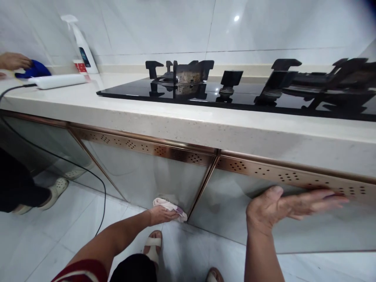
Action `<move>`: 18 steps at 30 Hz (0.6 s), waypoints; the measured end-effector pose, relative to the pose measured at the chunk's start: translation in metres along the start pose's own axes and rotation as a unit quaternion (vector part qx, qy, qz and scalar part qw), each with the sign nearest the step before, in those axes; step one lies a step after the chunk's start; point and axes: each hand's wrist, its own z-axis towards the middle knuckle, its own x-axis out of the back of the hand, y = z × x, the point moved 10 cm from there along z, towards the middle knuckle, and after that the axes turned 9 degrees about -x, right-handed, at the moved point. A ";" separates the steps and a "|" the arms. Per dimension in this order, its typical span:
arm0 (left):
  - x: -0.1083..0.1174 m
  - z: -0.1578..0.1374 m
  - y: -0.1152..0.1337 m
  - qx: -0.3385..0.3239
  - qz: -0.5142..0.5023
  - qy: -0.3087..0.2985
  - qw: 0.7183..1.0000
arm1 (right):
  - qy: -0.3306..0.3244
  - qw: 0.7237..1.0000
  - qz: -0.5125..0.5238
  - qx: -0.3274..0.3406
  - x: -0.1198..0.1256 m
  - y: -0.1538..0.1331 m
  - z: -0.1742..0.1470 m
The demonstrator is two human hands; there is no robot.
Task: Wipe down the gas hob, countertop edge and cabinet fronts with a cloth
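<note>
My left hand is closed on a pale pinkish cloth, which it presses against the lower right corner of a glass cabinet door. Part of the cloth hides under the fingers. Higher up and to the right, my right hand is empty, its fingers stretched out and slightly blurred. It lies in front of the other cabinet door, just below the perforated copper-coloured strip. Whether that hand touches the door I cannot tell.
Above the doors runs a pale countertop with a black gas stove. At the left stand a white spray bottle and a white device with a black cable hanging down. Another person's hand is by a blue cloth.
</note>
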 end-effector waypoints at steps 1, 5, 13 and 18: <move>0.006 -0.007 -0.006 -0.001 -0.008 0.001 1.000 | 0.001 1.000 0.002 0.002 0.000 -0.001 0.000; 0.045 -0.042 -0.043 0.021 -0.035 -0.022 0.999 | 0.007 1.000 0.015 -0.001 0.005 -0.006 0.001; 0.204 -0.089 -0.185 0.335 -0.015 0.159 0.929 | -0.006 1.000 0.024 -0.019 0.013 -0.006 0.000; 0.273 -0.056 -0.199 0.378 0.102 0.337 0.856 | -0.018 0.999 0.032 -0.015 0.012 -0.006 0.001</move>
